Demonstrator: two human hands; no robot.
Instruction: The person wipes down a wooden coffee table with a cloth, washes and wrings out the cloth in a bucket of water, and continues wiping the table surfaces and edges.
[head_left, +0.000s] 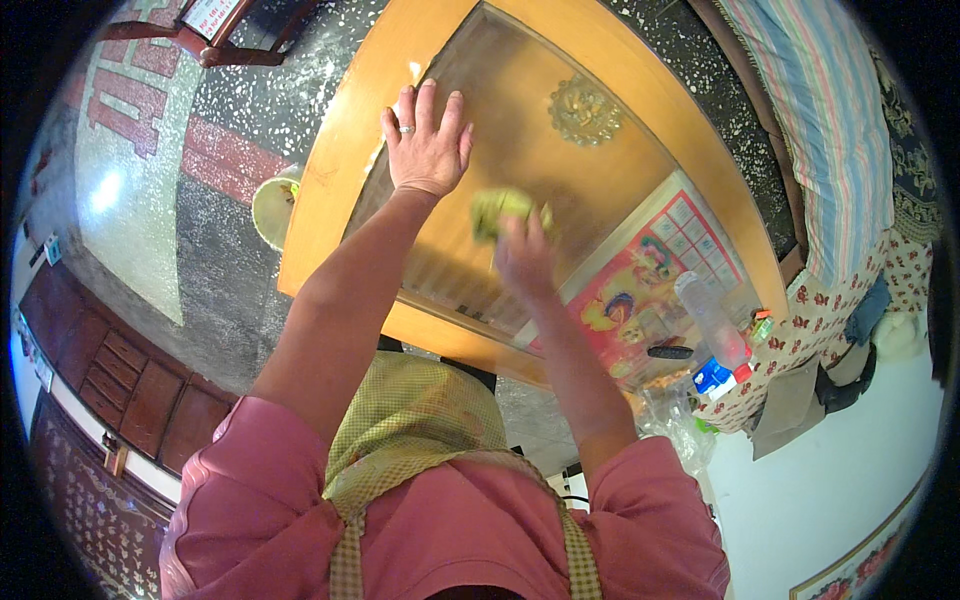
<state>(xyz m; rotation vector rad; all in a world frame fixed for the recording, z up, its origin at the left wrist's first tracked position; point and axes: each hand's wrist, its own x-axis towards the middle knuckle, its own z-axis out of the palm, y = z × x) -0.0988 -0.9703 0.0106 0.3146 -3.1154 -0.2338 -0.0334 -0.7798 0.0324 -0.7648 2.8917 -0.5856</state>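
Before me is a wooden table (327, 193) with a glass top (517, 97). My left hand (430, 146), a ring on one finger, rests palm down near the far left side of the glass, fingers spread. In my right hand (523, 259) is a yellow-green cloth (504, 211), held against the glass near its middle; hand and cloth are blurred. A round ornate glass dish (585, 110) sits toward the far right of the top. To the right of the cloth lies a colourful printed poster (637, 300) with a grid on it.
On the table's right end are a clear plastic bottle (709, 319), a dark oval object (670, 352), a blue-and-white packet (712, 376) and a crumpled clear plastic bag (679, 427). A pale bin (271, 212) stands at the left edge. A striped cloth (832, 142) covers the seat at right.
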